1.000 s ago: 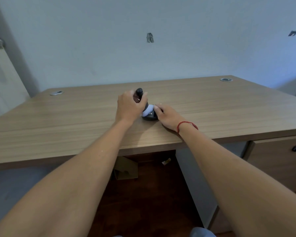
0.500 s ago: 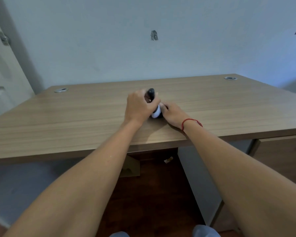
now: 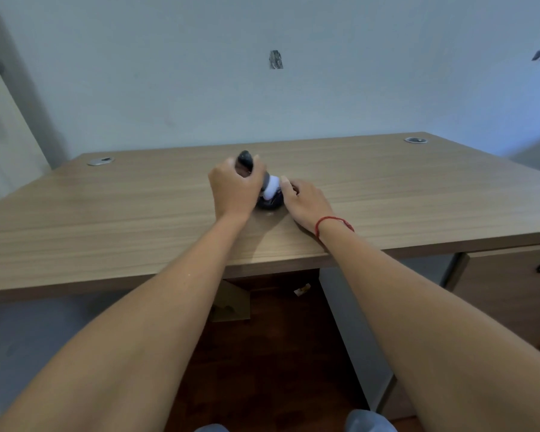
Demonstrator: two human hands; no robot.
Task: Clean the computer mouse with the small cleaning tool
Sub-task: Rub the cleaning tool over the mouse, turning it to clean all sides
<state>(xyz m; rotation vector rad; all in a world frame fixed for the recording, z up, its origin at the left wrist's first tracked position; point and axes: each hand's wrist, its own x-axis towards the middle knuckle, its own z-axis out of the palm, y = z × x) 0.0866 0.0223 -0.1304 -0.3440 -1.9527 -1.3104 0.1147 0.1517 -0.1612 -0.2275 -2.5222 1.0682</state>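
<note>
On the wooden surface [image 3: 137, 219], the right hand [image 3: 304, 202] rests its grip against the dark computer mouse [image 3: 270, 201], while just left of the mouse the left hand [image 3: 236, 190] is closed around the cleaning tool [image 3: 250, 169], white tip on the mouse.

One view only, worn on the person's head, looking forward and down across the wooden desk [image 3: 137, 219] toward the pale wall [image 3: 324, 98] behind it. It sits back from the desk's near edge, far enough that both bare forearms run the whole way up from the bottom corners. The desk top fills the middle band; the dark floor [image 3: 262, 353] under the desk shows below, and wide-angle bending curves the desk's edges.
</note>
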